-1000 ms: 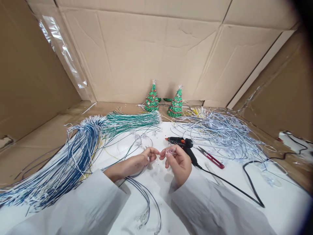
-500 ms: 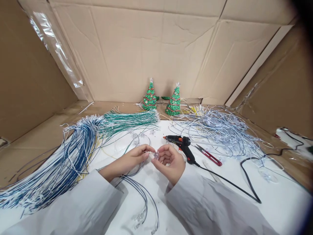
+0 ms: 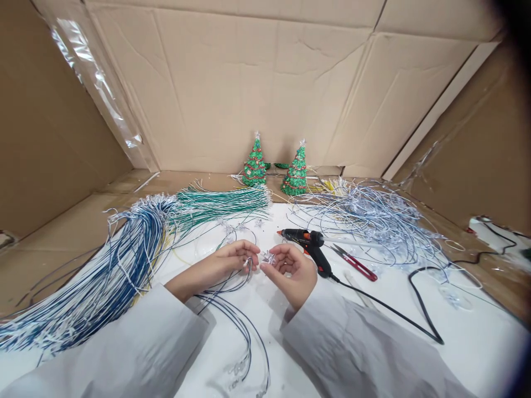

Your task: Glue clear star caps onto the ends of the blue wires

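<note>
1. The glue gun lies on the table.
2. Just left of the glue gun, the right hand pinches a clear star piece between thumb and fingers.
3. Farther left of the glue gun, the left hand pinches a thin wire, near the star piece.
4. Red-handled snips lie right of the glue gun.

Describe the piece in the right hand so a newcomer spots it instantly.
Over the white table, left of the black glue gun, is the right hand. Its fingers hold a small, clear, spiky piece, apparently star-shaped. Unlike similar clear pieces lying beyond the left hand, this one is held.
</note>
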A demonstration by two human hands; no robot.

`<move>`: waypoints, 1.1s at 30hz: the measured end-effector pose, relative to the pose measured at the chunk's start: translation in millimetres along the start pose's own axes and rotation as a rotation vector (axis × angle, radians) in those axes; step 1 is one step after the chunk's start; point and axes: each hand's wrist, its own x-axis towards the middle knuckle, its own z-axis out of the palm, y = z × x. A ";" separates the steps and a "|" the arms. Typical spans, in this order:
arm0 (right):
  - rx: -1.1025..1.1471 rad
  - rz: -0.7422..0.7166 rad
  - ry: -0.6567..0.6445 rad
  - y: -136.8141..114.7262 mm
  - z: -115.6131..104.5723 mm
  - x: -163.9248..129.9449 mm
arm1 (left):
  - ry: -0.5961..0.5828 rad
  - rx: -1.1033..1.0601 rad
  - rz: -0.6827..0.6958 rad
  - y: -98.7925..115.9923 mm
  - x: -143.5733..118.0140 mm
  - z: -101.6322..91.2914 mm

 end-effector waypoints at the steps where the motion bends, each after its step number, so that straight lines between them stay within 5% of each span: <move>1: 0.005 0.004 0.011 0.3 0.5 -0.2 | 0.005 -0.013 0.008 -0.3 0.0 -1.3; 18: -0.048 -0.008 0.011 2.0 1.6 -1.3 | 0.200 0.148 0.113 -7.2 4.3 -2.6; 33: -0.064 -0.109 -0.020 4.2 -1.4 0.8 | 0.205 0.218 0.096 -4.7 3.4 0.6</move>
